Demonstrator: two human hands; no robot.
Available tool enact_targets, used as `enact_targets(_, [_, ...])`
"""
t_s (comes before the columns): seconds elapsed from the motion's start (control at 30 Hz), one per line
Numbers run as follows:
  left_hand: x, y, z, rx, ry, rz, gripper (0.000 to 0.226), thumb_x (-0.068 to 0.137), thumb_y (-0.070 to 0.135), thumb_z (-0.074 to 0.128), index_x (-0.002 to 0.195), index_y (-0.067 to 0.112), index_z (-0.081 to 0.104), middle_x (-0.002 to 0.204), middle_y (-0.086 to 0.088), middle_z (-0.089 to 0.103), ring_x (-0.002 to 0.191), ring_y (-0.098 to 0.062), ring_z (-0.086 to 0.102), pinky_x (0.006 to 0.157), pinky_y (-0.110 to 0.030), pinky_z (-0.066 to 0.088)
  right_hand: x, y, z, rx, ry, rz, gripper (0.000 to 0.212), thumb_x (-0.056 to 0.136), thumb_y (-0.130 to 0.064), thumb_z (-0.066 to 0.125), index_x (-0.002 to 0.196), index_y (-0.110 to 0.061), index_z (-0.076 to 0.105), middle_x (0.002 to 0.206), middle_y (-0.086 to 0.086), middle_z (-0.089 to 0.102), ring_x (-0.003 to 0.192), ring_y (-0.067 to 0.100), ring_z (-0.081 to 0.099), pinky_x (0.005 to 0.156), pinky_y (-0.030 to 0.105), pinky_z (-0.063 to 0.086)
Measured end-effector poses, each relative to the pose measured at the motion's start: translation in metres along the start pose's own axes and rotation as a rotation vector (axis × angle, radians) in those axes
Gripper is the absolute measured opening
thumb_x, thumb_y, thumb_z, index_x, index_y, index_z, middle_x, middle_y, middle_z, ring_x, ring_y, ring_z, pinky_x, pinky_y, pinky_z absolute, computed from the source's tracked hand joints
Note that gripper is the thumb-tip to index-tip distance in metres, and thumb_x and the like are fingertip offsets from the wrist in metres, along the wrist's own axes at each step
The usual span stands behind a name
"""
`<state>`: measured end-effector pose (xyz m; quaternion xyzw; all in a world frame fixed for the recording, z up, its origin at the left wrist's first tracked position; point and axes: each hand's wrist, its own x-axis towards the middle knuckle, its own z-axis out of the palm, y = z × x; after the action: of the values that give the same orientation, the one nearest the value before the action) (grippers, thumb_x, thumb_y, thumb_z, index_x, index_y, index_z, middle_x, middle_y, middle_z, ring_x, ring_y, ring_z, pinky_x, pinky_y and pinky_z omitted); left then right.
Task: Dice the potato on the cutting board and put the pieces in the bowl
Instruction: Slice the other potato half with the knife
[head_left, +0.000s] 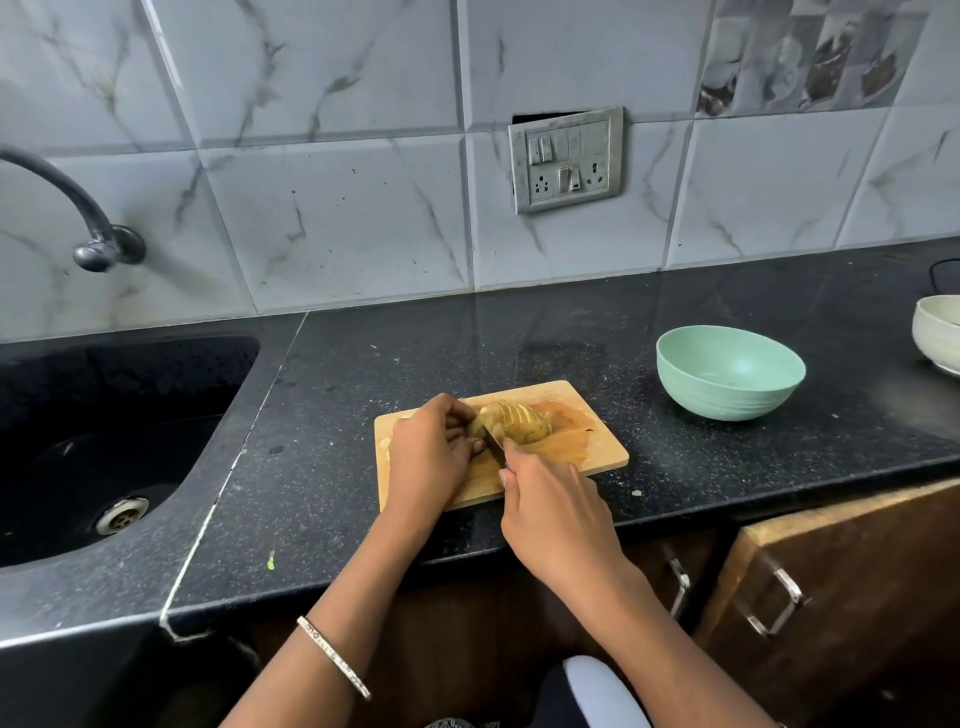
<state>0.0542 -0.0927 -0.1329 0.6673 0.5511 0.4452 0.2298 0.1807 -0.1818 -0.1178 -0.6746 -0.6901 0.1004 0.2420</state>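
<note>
Both bare arms reach forward, side by side. The left hand (431, 452) lies palm down with its fingers curled on the potato (519, 423). The right hand (550, 514) is just beside it and nearer the body, fingers wrapped round the knife (493, 441), one finger pointing forward along it.

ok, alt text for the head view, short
A person slices a potato on a wooden cutting board on a black counter: the left hand holds the potato, the right hand grips a knife, blade in the cut. A mint-green bowl stands right of the board, a white bowl at the frame's right edge, a black sink and tap to the left.
</note>
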Motion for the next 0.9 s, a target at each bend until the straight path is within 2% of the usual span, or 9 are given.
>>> enact_targets(0.07, [0.003, 0.001, -0.003, 0.017, -0.022, -0.02, 0.029, 0.076, -0.004, 0.076, 0.091, 0.017, 0.065, 0.084, 0.011, 0.065, 0.082, -0.004, 0.068, 0.073, -0.008, 0.052, 0.001, -0.002, 0.0, -0.005, -0.005, 0.006, 0.044, 0.108, -0.03, 0.039, 0.151, -0.024, 0.04, 0.119, 0.005, 0.067, 0.112, 0.03, 0.061, 0.073, 0.036, 0.044])
enact_targets(0.17, [0.008, 0.004, -0.006, 0.042, -0.038, -0.03, 0.026, 0.078, -0.002, 0.075, 0.092, 0.018, 0.065, 0.087, 0.003, 0.071, 0.082, -0.01, 0.071, 0.075, -0.031, 0.06, 0.0, -0.004, -0.001, -0.009, -0.011, 0.022, 0.033, 0.107, -0.029, 0.04, 0.138, -0.023, 0.05, 0.116, 0.004, 0.066, 0.11, 0.029, 0.061, 0.072, 0.036, 0.043])
enact_targets(0.23, [0.01, 0.005, -0.008, 0.064, -0.052, -0.039, 0.024, 0.08, 0.003, 0.075, 0.092, 0.021, 0.065, 0.089, 0.0, 0.073, 0.073, -0.011, 0.071, 0.072, -0.04, 0.061, -0.002, -0.004, -0.001, -0.012, -0.02, 0.033, 0.027, 0.107, -0.029, 0.041, 0.13, -0.022, 0.053, 0.114, 0.003, 0.066, 0.109, 0.029, 0.061, 0.074, 0.036, 0.045])
enact_targets(0.3, [0.011, 0.006, -0.01, 0.091, -0.073, -0.039, 0.02, 0.082, 0.011, 0.077, 0.094, 0.023, 0.066, 0.089, 0.002, 0.074, 0.06, -0.008, 0.065, 0.068, -0.038, 0.061, -0.003, -0.005, -0.003, -0.012, -0.031, 0.043, 0.021, 0.107, -0.03, 0.041, 0.121, -0.02, 0.053, 0.109, 0.004, 0.065, 0.106, 0.029, 0.062, 0.071, 0.035, 0.043])
enact_targets(0.37, [0.012, 0.01, -0.013, 0.11, -0.093, -0.034, 0.018, 0.083, 0.024, 0.078, 0.097, 0.024, 0.068, 0.09, 0.004, 0.075, 0.056, -0.003, 0.061, 0.064, -0.03, 0.057, -0.002, -0.005, -0.007, -0.009, -0.034, 0.053, 0.02, 0.107, -0.031, 0.041, 0.119, -0.018, 0.049, 0.108, 0.005, 0.064, 0.103, 0.028, 0.061, 0.07, 0.035, 0.04])
enact_targets(0.47, [0.011, 0.018, -0.014, 0.171, -0.077, -0.045, 0.03, 0.078, 0.043, 0.079, 0.101, 0.027, 0.069, 0.089, 0.008, 0.074, 0.073, -0.006, 0.066, 0.065, -0.023, 0.05, -0.001, -0.008, -0.01, -0.002, -0.032, 0.069, 0.023, 0.107, -0.03, 0.044, 0.126, -0.017, 0.04, 0.109, 0.006, 0.064, 0.101, 0.028, 0.063, 0.068, 0.034, 0.039])
enact_targets(0.53, [0.012, 0.022, -0.013, 0.236, -0.058, -0.052, 0.041, 0.073, 0.05, 0.08, 0.106, 0.028, 0.07, 0.089, 0.008, 0.073, 0.089, -0.011, 0.066, 0.068, -0.025, 0.045, -0.001, -0.01, -0.011, 0.001, -0.031, 0.089, 0.029, 0.105, -0.026, 0.048, 0.13, -0.017, 0.036, 0.111, 0.008, 0.065, 0.103, 0.029, 0.064, 0.068, 0.034, 0.039])
enact_targets(0.7, [0.024, 0.028, -0.007, 0.379, -0.07, -0.071, 0.06, 0.071, 0.055, 0.08, 0.118, 0.021, 0.07, 0.098, 0.001, 0.075, 0.107, -0.021, 0.063, 0.085, -0.035, 0.049, -0.002, -0.011, -0.011, -0.009, -0.023, 0.105, 0.031, 0.104, -0.026, 0.05, 0.129, -0.016, 0.034, 0.11, 0.008, 0.066, 0.102, 0.03, 0.065, 0.066, 0.034, 0.038])
enact_targets(0.9, [0.03, 0.033, -0.005, 0.399, -0.126, -0.084, 0.057, 0.071, 0.056, 0.081, 0.111, 0.017, 0.073, 0.096, 0.0, 0.075, 0.1, -0.02, 0.065, 0.079, -0.032, 0.048, -0.003, -0.01, -0.009, -0.004, -0.001, 0.125, 0.04, 0.104, -0.025, 0.051, 0.135, -0.015, 0.029, 0.115, 0.01, 0.064, 0.108, 0.034, 0.062, 0.069, 0.036, 0.039])
